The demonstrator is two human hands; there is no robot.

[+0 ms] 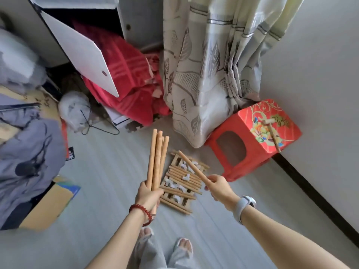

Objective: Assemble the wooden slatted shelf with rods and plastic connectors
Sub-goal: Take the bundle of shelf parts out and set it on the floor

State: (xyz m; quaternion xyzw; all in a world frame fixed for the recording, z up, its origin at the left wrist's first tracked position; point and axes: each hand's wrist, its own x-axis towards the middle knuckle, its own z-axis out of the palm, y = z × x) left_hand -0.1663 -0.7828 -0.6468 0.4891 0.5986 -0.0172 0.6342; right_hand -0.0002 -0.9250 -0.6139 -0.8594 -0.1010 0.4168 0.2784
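My left hand (148, 195) grips a bundle of several long wooden rods (156, 158) that point up and away from me. My right hand (218, 188) holds a single wooden rod (191, 166) by its near end; the rod slants up-left over the floor pile. Below both hands, on the grey floor, lies a stack of wooden slatted panels (181, 195) with more rods across it and several white plastic connectors (186, 177) scattered on top.
A red plastic stool (250, 144) stands right of the pile with a small wooden mallet (273, 133) on top. A patterned curtain (209, 74) hangs behind. Red bedding (126, 74), a white board, a wire hanger and grey fabric (29, 148) crowd the left. My feet (165, 241) are below.
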